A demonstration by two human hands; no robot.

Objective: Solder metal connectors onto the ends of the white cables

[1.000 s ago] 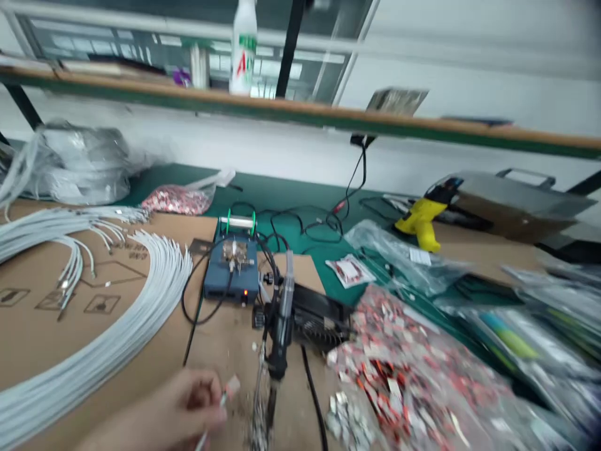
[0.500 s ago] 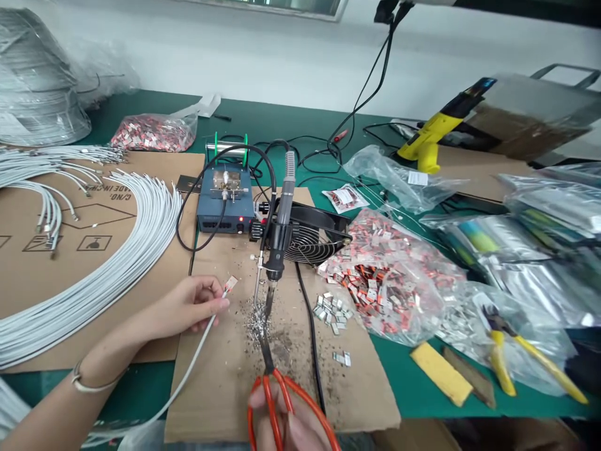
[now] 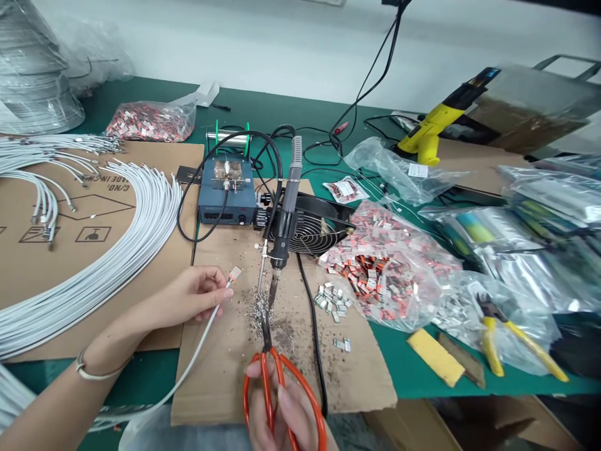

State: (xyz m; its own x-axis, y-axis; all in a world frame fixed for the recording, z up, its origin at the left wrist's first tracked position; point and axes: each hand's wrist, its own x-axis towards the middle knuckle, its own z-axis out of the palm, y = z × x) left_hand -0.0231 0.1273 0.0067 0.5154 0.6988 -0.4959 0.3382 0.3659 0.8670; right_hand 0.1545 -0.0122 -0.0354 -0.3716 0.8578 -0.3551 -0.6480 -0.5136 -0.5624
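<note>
My left hand (image 3: 209,291) pinches a white cable (image 3: 200,351) close to its end. At that end is a small flat connector (image 3: 235,273), pointing up and to the right. My right hand (image 3: 282,407) is wrapped round the orange handles of a pair of scissors (image 3: 266,338). The dark blades point away from me, up to the tip of a soldering iron (image 3: 284,232). I cannot tell whether they touch it. The iron hangs tip-down in a stand, with a thin metal feed tube (image 3: 263,266) alongside. Solder bits (image 3: 258,311) lie scattered below.
Behind the iron are a blue soldering station (image 3: 225,203) and a black fan (image 3: 312,232). Bundled white cables (image 3: 154,232) lie at left. At right are bagged connectors (image 3: 380,275), loose metal shells (image 3: 333,300), a yellow sponge (image 3: 436,357) and yellow-handled cutters (image 3: 493,332).
The whole view has shifted slightly. The scissors have moved up a little toward the iron's tip. The red light on the soldering station no longer shows lit. Both hands keep their hold.
</note>
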